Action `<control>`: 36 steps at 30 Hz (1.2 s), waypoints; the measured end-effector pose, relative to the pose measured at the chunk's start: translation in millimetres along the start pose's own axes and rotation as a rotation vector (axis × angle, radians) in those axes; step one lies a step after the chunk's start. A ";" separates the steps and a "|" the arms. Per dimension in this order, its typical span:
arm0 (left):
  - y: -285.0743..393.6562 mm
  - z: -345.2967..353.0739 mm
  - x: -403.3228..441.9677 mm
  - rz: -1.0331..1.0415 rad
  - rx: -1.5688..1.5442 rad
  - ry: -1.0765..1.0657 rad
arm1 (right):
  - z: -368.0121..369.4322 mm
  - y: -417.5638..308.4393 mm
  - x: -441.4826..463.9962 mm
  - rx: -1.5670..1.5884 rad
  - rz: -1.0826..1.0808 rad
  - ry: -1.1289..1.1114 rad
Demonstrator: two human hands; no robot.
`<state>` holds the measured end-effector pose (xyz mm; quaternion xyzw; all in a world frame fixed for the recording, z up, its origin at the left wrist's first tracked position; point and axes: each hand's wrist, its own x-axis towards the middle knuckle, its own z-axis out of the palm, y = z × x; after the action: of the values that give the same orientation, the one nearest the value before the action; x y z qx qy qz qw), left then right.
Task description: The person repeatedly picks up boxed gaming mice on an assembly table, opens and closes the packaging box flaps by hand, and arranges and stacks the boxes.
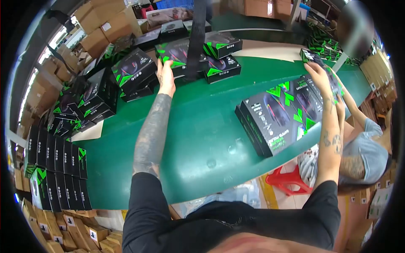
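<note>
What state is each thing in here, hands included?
Left hand, open, by a box
Right hand, at another box, grip unclear
Boxes on near right of bench, closed, flat
Boxes at far left, two tiers
Red stool, partly hidden

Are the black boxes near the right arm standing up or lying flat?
Lying flat. The black boxes show big picture sides facing up and thin edges at the side.
</note>
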<state>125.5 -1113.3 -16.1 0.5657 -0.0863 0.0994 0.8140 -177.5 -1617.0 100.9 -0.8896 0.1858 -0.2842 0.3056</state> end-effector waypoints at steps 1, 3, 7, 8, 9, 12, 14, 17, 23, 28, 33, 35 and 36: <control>-11.7 -14.1 9.8 -0.022 0.246 0.064 | -7.6 19.9 -2.7 0.041 0.047 0.015; 6.4 -13.4 -11.2 0.009 0.754 0.146 | -24.9 48.4 -8.7 -0.175 0.165 0.042; 13.9 -21.7 -51.7 0.639 1.291 -0.205 | -52.2 52.6 -52.1 -0.443 0.260 -0.050; 1.7 -29.1 -56.9 0.740 1.544 -0.227 | -58.1 77.3 -48.9 -0.474 0.254 -0.102; -14.9 -19.8 -59.0 0.744 1.650 -0.275 | -61.9 104.4 -60.2 -0.511 0.204 0.101; -14.4 -45.3 -52.5 0.698 1.839 -0.184 | -58.3 129.1 -68.9 -0.543 0.309 0.361; -6.2 -36.0 -62.2 0.739 1.785 -0.177 | -61.5 171.7 -63.9 0.182 0.540 0.314; 33.2 6.3 -120.3 0.722 1.352 -0.476 | -60.7 227.4 -61.6 0.876 0.712 0.203; 87.5 34.9 -232.6 -0.190 0.607 -0.796 | -40.0 239.7 -61.1 0.873 0.623 0.338; 113.1 -16.2 -296.9 -0.064 0.812 -0.872 | -15.2 112.3 -121.9 0.885 0.533 0.122; 167.7 -82.1 -327.6 -0.616 0.111 0.194 | 35.3 38.0 -180.8 0.657 0.135 -0.244; 169.9 -131.5 -307.0 -0.477 0.139 0.286 | 52.3 -9.4 -205.0 0.501 0.064 -0.306; 175.1 -136.2 -299.7 -0.436 0.230 0.274 | 58.7 -41.4 -219.0 0.363 0.075 -0.304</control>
<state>-205.4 -945.2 19.4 0.6410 0.1600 0.0065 0.7507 -303.1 -1450.1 3.6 -0.8451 0.1164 -0.1641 0.4952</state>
